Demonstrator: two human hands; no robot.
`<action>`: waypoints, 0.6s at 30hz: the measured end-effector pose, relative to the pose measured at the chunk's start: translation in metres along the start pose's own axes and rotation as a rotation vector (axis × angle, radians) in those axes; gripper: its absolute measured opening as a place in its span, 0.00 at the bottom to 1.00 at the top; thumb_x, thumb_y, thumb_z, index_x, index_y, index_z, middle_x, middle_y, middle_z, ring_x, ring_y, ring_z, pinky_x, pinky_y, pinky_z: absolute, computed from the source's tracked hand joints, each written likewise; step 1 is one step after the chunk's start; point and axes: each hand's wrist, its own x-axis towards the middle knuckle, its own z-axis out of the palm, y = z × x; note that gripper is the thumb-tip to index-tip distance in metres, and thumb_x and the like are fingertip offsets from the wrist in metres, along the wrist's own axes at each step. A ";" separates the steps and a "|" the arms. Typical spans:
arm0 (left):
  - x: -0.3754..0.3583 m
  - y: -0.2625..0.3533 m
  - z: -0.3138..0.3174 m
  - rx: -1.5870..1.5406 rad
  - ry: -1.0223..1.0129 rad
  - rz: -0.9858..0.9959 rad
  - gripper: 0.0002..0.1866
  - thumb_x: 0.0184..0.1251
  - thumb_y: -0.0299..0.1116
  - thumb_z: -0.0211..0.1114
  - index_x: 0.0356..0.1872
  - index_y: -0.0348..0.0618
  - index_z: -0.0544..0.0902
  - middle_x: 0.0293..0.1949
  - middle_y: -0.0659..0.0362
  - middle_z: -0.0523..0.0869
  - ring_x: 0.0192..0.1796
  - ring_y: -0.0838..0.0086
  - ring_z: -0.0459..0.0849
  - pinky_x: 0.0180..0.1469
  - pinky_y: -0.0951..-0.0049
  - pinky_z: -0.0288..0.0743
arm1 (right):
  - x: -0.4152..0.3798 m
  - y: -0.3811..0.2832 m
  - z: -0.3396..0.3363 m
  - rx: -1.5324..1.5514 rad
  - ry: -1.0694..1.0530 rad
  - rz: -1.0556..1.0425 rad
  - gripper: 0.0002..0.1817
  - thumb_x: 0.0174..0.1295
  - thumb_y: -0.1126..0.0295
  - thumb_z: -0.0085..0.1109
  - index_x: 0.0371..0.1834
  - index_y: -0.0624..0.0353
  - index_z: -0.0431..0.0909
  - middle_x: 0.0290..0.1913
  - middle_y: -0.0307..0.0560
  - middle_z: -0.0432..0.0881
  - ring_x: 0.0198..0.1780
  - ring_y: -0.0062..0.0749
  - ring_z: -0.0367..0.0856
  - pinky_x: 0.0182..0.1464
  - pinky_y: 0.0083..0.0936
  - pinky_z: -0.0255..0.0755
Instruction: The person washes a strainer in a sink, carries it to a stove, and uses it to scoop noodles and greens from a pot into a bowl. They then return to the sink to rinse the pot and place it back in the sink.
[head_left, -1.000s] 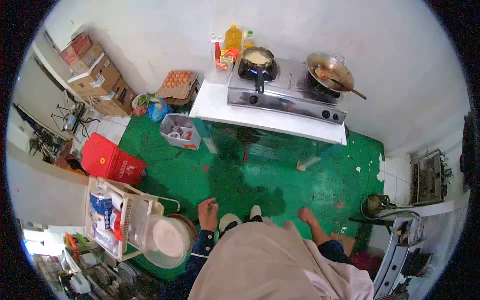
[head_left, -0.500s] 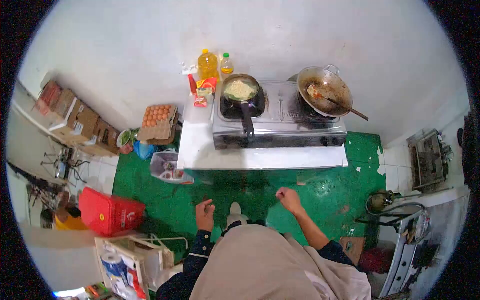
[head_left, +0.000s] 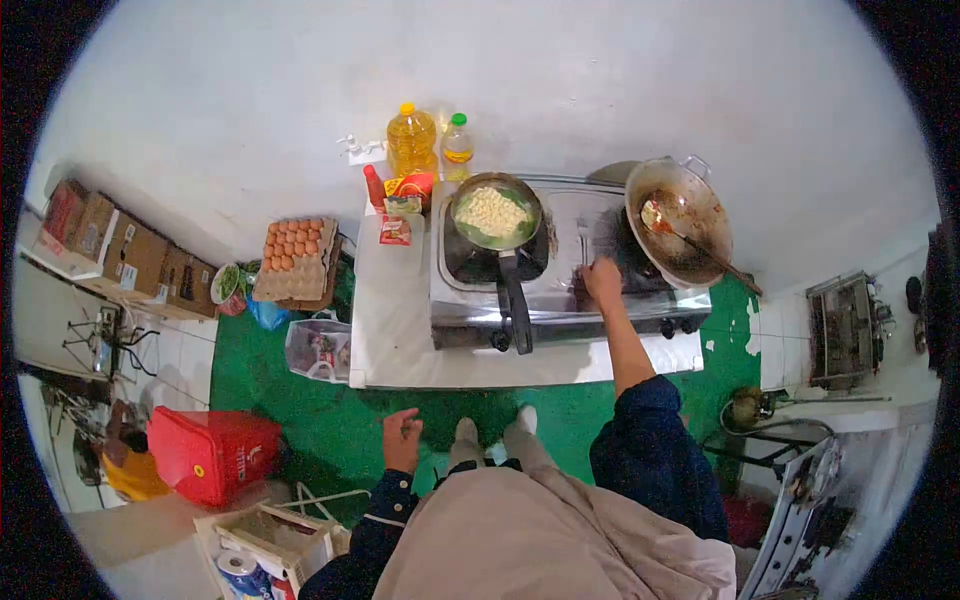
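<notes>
My right hand [head_left: 603,282] is over the middle of the two-burner gas stove [head_left: 565,318], fingers curled, right beside a slim fork-like utensil [head_left: 584,243] lying on the stove top. Whether the fingers touch or grip it is hidden. On the left burner sits a small frying pan [head_left: 515,300] with pale, crumbly food [head_left: 492,212] in it, its black handle pointing toward me. A wok [head_left: 690,225] rests on the right burner, with a long-handled spatula [head_left: 700,250] inside. Low in front of the table hangs my left hand [head_left: 403,440], empty, with its fingers loosely apart.
Left of the stove on the white table [head_left: 400,350] stand a big oil bottle [head_left: 411,145], a green-capped bottle [head_left: 457,145], a red sauce bottle [head_left: 374,188] and seasoning packets [head_left: 395,230]. Egg trays [head_left: 290,275], a clear bin [head_left: 318,350] and a red box [head_left: 215,455] are further left.
My right hand has risen from in front of the table to the middle of the stove. I stand closer to the table. My left hand has stayed low and empty.
</notes>
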 end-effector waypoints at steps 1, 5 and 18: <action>-0.001 -0.002 0.001 0.005 0.010 -0.024 0.12 0.58 0.29 0.62 0.44 0.44 0.80 0.40 0.59 0.73 0.40 0.74 0.75 0.44 0.71 0.72 | 0.008 -0.001 0.002 -0.024 -0.034 0.033 0.15 0.51 0.63 0.61 0.34 0.66 0.78 0.34 0.65 0.79 0.39 0.57 0.79 0.42 0.45 0.73; -0.001 -0.013 0.015 -0.055 0.094 -0.014 0.12 0.59 0.32 0.62 0.44 0.44 0.80 0.39 0.58 0.74 0.40 0.72 0.76 0.43 0.70 0.72 | 0.014 -0.013 -0.014 0.026 -0.096 0.123 0.16 0.44 0.62 0.60 0.27 0.66 0.80 0.31 0.65 0.80 0.38 0.60 0.79 0.43 0.45 0.73; 0.021 0.041 0.084 -0.040 0.289 -0.073 0.12 0.61 0.35 0.61 0.44 0.43 0.80 0.39 0.57 0.75 0.39 0.70 0.76 0.44 0.71 0.71 | 0.025 0.007 -0.004 0.017 -0.280 -0.002 0.16 0.49 0.61 0.61 0.30 0.65 0.77 0.32 0.62 0.81 0.36 0.54 0.81 0.39 0.43 0.73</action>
